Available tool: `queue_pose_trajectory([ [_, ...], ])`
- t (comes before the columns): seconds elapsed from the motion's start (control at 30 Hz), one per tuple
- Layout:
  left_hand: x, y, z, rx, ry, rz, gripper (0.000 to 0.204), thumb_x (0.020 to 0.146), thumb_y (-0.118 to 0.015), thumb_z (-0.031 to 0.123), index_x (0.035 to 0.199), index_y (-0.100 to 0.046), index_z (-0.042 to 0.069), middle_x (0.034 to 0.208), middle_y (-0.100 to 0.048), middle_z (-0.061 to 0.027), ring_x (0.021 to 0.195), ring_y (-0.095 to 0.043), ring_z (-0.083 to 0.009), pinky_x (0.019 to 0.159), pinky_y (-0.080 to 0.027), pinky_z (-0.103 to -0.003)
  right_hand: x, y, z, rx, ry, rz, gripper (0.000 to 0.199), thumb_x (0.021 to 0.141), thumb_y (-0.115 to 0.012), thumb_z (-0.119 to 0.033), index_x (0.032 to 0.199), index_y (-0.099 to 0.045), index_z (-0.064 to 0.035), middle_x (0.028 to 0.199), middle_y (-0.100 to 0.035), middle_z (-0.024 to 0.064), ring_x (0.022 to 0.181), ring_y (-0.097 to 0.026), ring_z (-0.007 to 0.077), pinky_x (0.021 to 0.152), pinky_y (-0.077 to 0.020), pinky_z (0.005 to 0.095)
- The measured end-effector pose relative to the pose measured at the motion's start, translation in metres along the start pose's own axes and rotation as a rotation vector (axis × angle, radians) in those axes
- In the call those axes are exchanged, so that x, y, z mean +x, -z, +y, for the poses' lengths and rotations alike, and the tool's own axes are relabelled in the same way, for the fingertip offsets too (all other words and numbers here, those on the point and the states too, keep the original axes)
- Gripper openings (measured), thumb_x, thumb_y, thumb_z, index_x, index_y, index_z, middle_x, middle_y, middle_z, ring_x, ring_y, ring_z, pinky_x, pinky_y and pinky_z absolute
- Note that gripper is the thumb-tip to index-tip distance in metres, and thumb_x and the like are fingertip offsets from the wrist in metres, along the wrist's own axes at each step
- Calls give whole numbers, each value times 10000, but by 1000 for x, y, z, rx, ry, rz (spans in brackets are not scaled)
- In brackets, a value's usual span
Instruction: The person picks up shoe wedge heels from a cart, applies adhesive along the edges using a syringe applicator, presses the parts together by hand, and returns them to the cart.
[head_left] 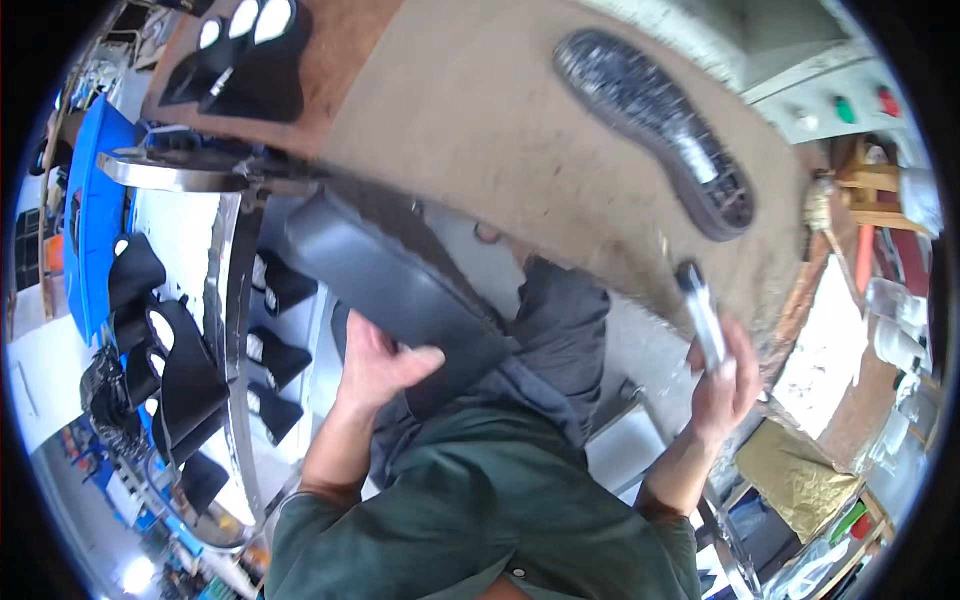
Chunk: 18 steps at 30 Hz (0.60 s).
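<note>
My left hand [375, 365] is closed on a large dark grey wedge sole [375, 275], thumb along its near side and the other fingers hidden beneath. The wedge is tilted above my lap, its far end close to the edge of the brown work table [450, 110]. At the right, my right hand [728, 385] grips a slim silver-white tool with a black end [705, 318]; motion blurs it, so its exact kind cannot be told. That black end points away from me, over the table's front edge. Farther off on the table lies a dark shoe sole [650, 125], its upper face speckled.
Several black wedge pieces with white faces [180, 365] sit on a rack [235, 350] to my left. More black wedges [262, 70] stand at the table's far left. A blue bin [92, 220] is beyond the rack. Gold sheeting [800, 478] and clear containers [895, 325] are at right.
</note>
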<state>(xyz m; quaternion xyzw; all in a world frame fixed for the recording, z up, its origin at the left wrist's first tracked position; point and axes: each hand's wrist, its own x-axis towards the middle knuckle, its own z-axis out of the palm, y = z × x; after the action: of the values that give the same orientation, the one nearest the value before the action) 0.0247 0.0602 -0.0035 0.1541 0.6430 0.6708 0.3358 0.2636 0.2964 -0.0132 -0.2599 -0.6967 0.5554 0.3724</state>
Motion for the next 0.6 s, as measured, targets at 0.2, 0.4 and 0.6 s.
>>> queue_pose_trajectory([
  [0.2, -38, -4, 17, 620, -419, -99, 623, 587, -793, 199, 1115, -522, 9, 992, -625, -133, 856, -634, -243, 789, -496, -335, 122, -11, -4, -842, 324, -188, 339, 821, -645, -211, 1128, -618, -68, 1015, -613, 128, 919, -557, 282, 828, -414, 386],
  [0.4, -64, 7, 30, 953, -775, 2, 782, 581, -811, 305, 1169, -421, -31, 958, -598, -167, 813, -608, -335, 713, -487, -377, 80, -29, -61, -531, 466, -337, 479, 727, -743, -266, 1132, -598, -53, 1058, -576, 136, 1010, -530, 300, 880, -414, 410],
  [0.6, -82, 6, 46, 1061, -936, 13, 779, 552, -816, 359, 1127, -470, -36, 908, -589, -127, 739, -587, -265, 660, -478, -347, 14, -82, -159, -72, 618, -880, 719, 574, -794, -371, 1171, -573, -36, 1177, -517, 175, 1070, -511, 359, 896, -425, 429],
])
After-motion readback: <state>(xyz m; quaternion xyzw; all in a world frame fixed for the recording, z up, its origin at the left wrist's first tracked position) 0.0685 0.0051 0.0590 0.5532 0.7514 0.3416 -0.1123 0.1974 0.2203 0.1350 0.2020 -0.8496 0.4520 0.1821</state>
